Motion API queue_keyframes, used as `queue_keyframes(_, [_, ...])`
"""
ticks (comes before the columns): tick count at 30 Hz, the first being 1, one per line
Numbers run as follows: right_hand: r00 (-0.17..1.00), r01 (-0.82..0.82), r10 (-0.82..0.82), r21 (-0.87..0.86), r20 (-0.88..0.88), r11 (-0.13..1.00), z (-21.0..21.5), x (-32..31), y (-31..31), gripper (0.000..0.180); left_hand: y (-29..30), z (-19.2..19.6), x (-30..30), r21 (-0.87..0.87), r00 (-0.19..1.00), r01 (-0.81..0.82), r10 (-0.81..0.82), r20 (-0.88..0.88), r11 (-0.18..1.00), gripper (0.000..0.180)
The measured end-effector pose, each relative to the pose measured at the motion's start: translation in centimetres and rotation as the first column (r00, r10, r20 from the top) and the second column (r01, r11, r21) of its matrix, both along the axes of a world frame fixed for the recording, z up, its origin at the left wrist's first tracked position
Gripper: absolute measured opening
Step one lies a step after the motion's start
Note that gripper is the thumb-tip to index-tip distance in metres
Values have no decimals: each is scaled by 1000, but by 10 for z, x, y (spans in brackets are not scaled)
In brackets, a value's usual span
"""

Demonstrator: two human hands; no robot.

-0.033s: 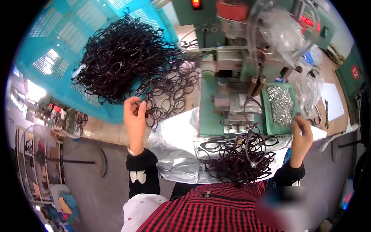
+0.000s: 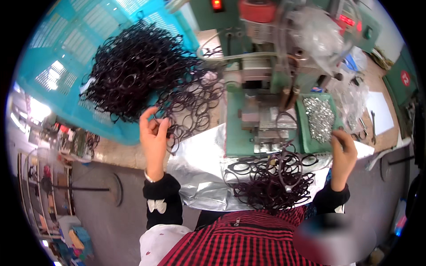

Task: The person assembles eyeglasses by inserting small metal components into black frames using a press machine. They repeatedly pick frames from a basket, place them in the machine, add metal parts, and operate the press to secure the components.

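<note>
My left hand (image 2: 153,144) is at the near-left edge of a spread of dark ring-shaped parts (image 2: 195,99). Its thumb stands apart from the bent fingers, and no part is clearly held. My right hand (image 2: 344,155) is at the right edge of a green tray (image 2: 309,144) of small shiny metal pieces (image 2: 318,117). Its fingertips are drawn together; whatever they may hold is too small to make out. Between the hands stands a green press-like machine (image 2: 235,119), with one dark ring at its metal fixture (image 2: 270,119). A tangled heap of dark parts (image 2: 275,184) lies before me on silver sheeting (image 2: 199,177).
A blue plastic basket (image 2: 49,95) at far left carries a large mound of dark parts (image 2: 133,71). Clear plastic bags (image 2: 353,102), a wrench (image 2: 373,128) and white paper (image 2: 381,113) lie right of the tray. A pedestal fan (image 2: 46,181) stands on the floor at left.
The whole view has shifted slightly. My left thumb and fingers are a little farther apart. My right hand stays by the tray's right edge.
</note>
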State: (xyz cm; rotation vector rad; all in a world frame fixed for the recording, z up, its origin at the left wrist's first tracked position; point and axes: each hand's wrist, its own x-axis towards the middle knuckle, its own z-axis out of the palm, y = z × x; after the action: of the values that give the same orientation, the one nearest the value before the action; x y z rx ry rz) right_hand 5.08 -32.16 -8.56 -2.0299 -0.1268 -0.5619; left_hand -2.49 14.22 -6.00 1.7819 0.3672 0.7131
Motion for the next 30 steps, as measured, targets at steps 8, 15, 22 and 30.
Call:
queue_keyframes(8, [927, -367, 369, 371, 69, 853, 61, 36, 115, 37, -48, -19, 26, -127, 967, 223, -235, -95, 967, 11])
queue_keyframes(15, [913, -339, 407, 579, 13, 742, 64, 21, 127, 40, -65, -17, 23, -191, 980, 188, -173, 95, 963, 7])
queue_keyframes(22, [892, -300, 452, 744, -3, 597, 82, 13, 137, 45, -123, 79, 1, 130, 743, 148, -197, 639, 980, 12])
queue_keyframes(30, [929, -345, 368, 449, 40, 824, 75, 18, 106, 47, -158, 58, 24, 854, 547, 164, -766, 338, 494, 20])
